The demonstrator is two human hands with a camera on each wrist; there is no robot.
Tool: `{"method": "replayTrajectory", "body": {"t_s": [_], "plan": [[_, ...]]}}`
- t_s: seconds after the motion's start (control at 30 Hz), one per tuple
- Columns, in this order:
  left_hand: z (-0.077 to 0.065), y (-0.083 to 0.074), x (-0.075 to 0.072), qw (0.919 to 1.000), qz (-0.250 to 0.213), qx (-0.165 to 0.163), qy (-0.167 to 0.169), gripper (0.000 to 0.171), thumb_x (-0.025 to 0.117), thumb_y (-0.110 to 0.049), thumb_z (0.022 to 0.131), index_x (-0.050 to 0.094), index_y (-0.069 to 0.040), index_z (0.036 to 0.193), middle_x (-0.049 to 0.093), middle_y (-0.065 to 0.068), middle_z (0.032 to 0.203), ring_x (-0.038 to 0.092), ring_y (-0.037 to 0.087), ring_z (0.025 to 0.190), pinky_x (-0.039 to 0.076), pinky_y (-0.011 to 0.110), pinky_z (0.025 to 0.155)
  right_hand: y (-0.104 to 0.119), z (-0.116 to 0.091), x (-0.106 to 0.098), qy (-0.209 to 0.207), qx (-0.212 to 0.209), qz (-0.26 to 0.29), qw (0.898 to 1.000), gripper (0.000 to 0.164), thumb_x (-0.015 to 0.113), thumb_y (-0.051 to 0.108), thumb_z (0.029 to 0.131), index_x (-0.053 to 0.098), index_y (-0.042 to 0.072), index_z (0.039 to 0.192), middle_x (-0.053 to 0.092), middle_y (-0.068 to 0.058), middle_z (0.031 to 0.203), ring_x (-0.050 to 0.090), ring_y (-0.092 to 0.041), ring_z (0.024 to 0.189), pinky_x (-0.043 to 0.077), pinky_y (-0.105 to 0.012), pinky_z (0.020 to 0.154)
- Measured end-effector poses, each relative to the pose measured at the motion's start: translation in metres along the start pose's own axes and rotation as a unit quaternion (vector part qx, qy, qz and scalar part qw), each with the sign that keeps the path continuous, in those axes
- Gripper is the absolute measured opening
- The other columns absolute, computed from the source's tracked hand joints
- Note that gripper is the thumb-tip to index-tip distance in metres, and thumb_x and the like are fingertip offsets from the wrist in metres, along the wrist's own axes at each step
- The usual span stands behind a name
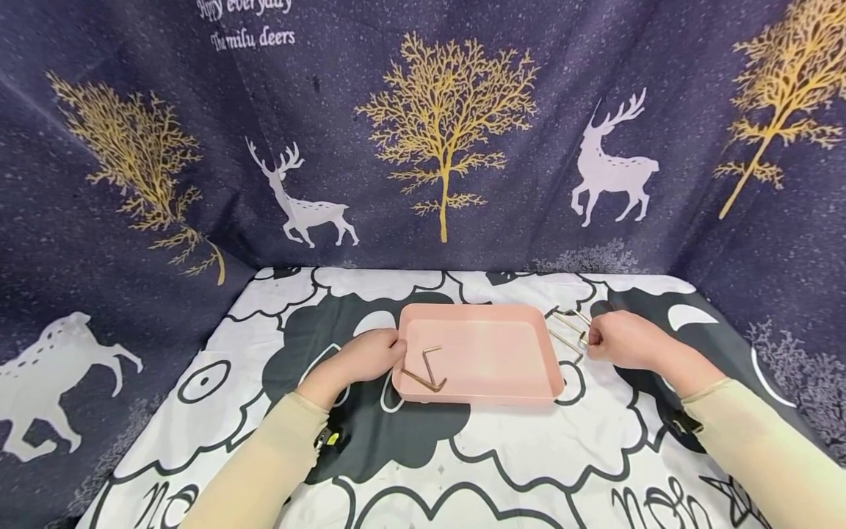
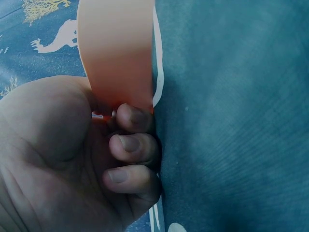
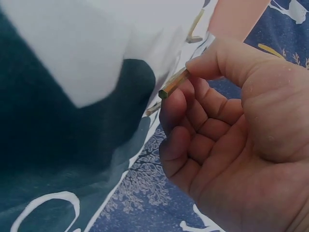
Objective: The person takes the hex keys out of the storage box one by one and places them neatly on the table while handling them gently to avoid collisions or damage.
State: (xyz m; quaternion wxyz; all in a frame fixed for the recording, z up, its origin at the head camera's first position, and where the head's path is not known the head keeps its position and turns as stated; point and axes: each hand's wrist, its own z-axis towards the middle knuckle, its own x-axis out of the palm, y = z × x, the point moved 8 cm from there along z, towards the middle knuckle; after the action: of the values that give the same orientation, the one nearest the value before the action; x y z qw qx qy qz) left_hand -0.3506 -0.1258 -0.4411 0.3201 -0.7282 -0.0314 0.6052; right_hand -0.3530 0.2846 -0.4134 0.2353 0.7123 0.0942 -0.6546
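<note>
A shallow pink tray (image 1: 496,353) lies on the patterned cloth. My left hand (image 1: 370,354) grips its left wall, thumb at the rim and fingers curled against the outside, as the left wrist view shows. Inside the tray, near that hand, are two brass-coloured hex keys; one hex key (image 1: 429,367) stands out behind the darker hex key (image 1: 419,380). To the right of the tray, my right hand (image 1: 628,341) pinches a hex key (image 3: 175,83) between thumb and fingertips, its hexagonal end facing the wrist camera. Another hex key (image 1: 566,344) lies between tray and hand.
The table cloth (image 1: 548,441) is white and dark with cartoon outlines. Behind and at both sides hangs a dark blue curtain (image 1: 502,250) printed with deer and golden trees. More of a hex key (image 3: 153,109) shows behind the pinched one in the right wrist view.
</note>
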Motion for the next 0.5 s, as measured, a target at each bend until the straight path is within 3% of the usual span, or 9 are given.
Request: {"method": "replayTrajectory", "body": {"t_s": [0.3, 0.5], "plan": [[-0.0012, 0.0008, 0.0003, 1.0, 0.001, -0.004, 0.002, 0.038, 0.043, -0.023, 0.116, 0.061, -0.014, 0.084, 0.055, 0.002, 0.075, 0.048, 0.019, 0.061, 0.041, 0.036, 0.062, -0.0003, 0.0016, 0.0034, -0.01, -0.005, 0.004, 1.0, 0.025, 0.074, 0.008, 0.083, 0.057, 0.022, 0.071, 0.044, 0.012, 0.065, 0.035, -0.009, 0.061, 0.033, -0.031, 0.063], [-0.0001, 0.0007, -0.0002, 1.0, 0.006, -0.003, -0.001, 0.038, 0.043, -0.023, 0.116, 0.06, -0.014, 0.083, 0.055, 0.002, 0.075, 0.048, 0.019, 0.062, 0.041, 0.036, 0.063, -0.0009, 0.0, 0.0057, -0.003, -0.001, 0.005, 1.0, 0.02, 0.076, 0.01, 0.085, 0.062, 0.02, 0.075, 0.05, 0.011, 0.068, 0.04, -0.01, 0.062, 0.036, -0.032, 0.063]]}}
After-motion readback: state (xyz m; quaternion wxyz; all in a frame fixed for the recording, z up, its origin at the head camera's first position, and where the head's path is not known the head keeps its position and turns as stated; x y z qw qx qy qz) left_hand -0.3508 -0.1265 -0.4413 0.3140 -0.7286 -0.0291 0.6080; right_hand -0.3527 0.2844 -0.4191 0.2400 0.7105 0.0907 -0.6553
